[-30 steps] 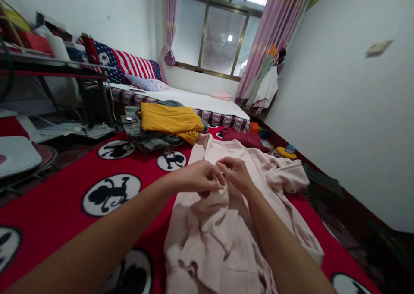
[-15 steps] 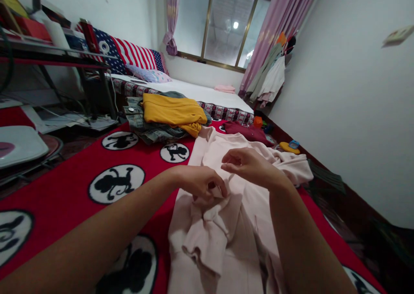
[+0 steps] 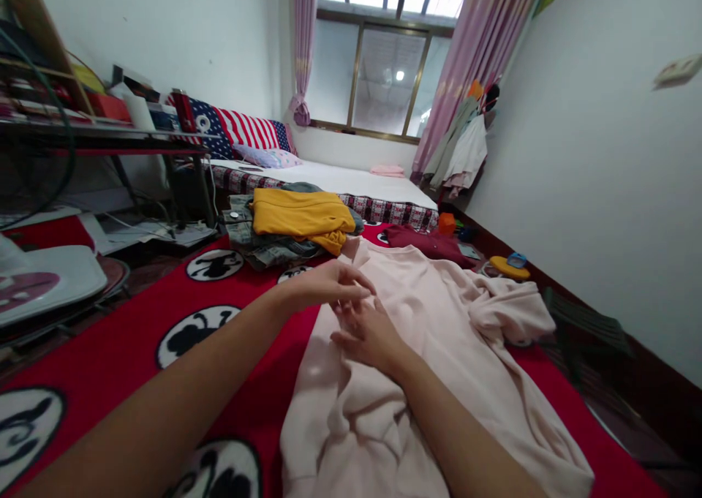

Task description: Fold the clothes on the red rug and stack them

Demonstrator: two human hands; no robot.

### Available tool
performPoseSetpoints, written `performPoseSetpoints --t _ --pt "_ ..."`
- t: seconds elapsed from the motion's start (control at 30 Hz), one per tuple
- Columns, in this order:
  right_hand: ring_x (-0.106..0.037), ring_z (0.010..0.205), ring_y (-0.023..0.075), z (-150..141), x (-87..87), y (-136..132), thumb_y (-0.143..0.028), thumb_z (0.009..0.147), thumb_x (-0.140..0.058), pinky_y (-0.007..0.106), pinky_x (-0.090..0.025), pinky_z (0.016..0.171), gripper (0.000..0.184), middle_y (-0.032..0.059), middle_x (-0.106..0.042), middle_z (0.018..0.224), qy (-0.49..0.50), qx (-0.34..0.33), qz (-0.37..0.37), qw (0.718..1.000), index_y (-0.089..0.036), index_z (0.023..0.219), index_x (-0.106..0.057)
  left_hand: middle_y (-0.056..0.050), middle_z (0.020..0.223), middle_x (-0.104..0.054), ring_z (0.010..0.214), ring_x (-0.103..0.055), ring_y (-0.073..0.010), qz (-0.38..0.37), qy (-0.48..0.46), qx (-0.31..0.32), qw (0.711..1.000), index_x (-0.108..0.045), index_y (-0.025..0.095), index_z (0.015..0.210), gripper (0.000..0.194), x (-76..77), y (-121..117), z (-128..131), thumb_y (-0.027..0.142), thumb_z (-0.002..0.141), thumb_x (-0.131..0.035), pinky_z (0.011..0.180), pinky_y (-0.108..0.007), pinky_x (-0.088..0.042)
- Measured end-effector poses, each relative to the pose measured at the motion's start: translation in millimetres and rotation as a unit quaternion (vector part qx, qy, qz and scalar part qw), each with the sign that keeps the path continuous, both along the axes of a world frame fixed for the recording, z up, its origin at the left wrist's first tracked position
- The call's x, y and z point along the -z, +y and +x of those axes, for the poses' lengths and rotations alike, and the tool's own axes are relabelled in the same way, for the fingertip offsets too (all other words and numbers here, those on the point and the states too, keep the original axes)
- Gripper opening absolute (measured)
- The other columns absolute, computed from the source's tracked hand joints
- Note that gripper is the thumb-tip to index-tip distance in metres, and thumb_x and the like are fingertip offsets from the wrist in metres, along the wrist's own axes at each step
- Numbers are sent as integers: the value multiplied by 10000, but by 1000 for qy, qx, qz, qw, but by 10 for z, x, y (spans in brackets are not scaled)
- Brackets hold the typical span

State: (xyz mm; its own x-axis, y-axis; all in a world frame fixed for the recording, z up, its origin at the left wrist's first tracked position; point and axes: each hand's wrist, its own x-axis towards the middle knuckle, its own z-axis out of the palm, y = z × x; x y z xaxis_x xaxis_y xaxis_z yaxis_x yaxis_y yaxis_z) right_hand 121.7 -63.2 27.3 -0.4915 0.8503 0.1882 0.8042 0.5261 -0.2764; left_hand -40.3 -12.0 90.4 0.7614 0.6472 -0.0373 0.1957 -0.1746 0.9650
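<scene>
A pale pink sweatshirt (image 3: 439, 315) lies spread over a red blanket (image 3: 263, 381) with black-and-white monkey circles. Its near-left part is bunched in soft folds, and one sleeve bends back on the right. My left hand (image 3: 334, 284) is over its left side, fingers loosely bent and stretched toward the right, with no cloth visible in them. Just below and right of it, my right hand (image 3: 373, 336) rests at the folds with its fingers apart. The two hands overlap at the fingertips, so some finger ends are hidden.
Beyond the sweatshirt sit a yellow garment (image 3: 301, 213) on folded denim (image 3: 246, 235) and a dark red garment (image 3: 422, 242). A bed (image 3: 340, 183) stands below the window. At left are a cluttered desk (image 3: 137, 136) and a white-seated chair (image 3: 49, 286).
My right hand has come left and down to meet my left hand, which has shifted slightly up and left and let go of the cloth. The sweatshirt's near-right part now lies spread wider.
</scene>
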Motion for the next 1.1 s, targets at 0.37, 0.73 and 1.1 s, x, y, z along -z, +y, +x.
performPoseSetpoints --t 0.37,0.73,1.1 --pt "-379 1364 296 -23 13 -47 -448 863 -598 646 -157 1118 505 125 -463 1470 36 6 13 999 -219 1310 -542 -186 1250 -630 1119 -621 -276 266 89 -366 887 -511 100 1296 644 281 1348 708 301 731 -745 879 -332 -512" --pt "-320 1404 289 -9 11 -52 -413 866 -590 608 -106 1150 507 87 -454 1486 72 -14 -20 997 -238 1337 -525 -93 966 -725 982 -651 -246 304 64 -433 846 -732 162 949 292 409 1801 821 65 731 -564 919 -330 -470" --pt "-353 1387 292 11 29 -19 -414 840 -643 605 -147 1132 477 85 -490 1460 86 -34 -14 996 -241 1280 -584 -139 1072 -685 971 -658 -220 178 -74 -437 878 -516 86 1334 561 367 1881 868 168 785 -597 862 -332 -520"
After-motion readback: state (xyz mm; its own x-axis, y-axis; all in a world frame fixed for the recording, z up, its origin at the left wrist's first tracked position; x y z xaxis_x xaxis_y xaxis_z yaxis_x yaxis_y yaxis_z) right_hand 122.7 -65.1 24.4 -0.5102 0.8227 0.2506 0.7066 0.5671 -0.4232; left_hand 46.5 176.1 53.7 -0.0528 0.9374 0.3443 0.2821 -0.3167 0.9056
